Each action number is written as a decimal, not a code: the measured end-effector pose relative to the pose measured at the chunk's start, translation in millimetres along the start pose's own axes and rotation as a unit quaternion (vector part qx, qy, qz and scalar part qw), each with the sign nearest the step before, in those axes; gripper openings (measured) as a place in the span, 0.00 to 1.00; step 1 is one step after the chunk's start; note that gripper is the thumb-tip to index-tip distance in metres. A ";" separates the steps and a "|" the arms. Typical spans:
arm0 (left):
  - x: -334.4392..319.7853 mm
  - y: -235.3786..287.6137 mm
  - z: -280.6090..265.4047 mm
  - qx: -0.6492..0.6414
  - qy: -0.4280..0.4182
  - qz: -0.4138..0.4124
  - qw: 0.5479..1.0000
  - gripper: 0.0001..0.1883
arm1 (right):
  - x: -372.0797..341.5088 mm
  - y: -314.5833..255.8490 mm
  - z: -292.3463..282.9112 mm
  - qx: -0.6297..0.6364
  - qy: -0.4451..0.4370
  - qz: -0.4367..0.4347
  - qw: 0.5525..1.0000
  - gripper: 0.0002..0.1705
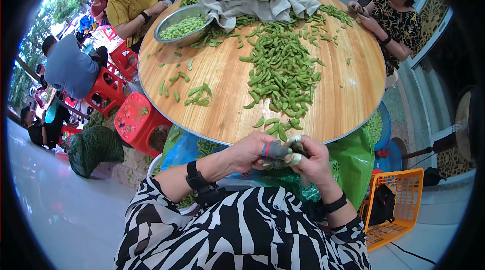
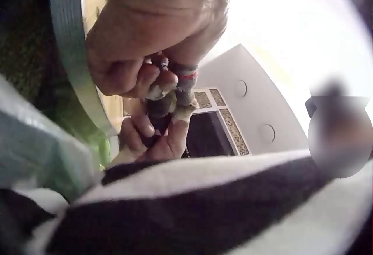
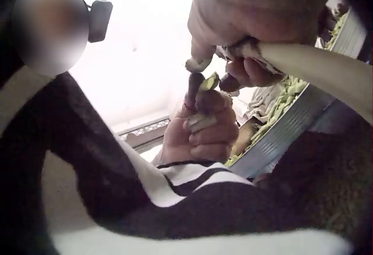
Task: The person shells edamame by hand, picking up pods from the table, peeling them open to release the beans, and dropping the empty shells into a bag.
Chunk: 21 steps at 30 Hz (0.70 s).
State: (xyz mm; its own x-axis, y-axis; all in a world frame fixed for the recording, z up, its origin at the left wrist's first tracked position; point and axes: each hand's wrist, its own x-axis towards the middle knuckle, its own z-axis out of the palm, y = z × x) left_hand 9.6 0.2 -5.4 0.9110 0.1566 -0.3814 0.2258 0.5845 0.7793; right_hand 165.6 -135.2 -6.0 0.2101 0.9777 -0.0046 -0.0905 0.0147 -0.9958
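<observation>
Head view has my left hand [image 1: 246,151] and my right hand [image 1: 315,161] meeting at the six o'clock edge of the table [image 1: 212,85], and the right wrist view shows my left fingers pinching a green pod [image 3: 210,81]. My right fingers curl close by it, though I cannot tell whether they grip it too. A heap of pods [image 1: 284,62] lies at twelve o'clock from my hands, a metal bowl [image 1: 190,40] of beans at eleven.
</observation>
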 end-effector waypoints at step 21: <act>-52.2 37.4 -40.1 0.771 0.384 0.283 0.422 0.10 | -12.8 6.7 1.6 -0.275 -0.084 -0.087 0.954 0.10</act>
State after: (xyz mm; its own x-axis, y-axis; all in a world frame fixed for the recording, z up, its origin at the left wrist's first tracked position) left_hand -43.3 45.9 23.7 0.7228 0.4811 0.4960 0.5417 -0.8402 0.0255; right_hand 160.8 -147.2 -12.4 0.0129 0.9908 0.1346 0.4659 0.1131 -0.8776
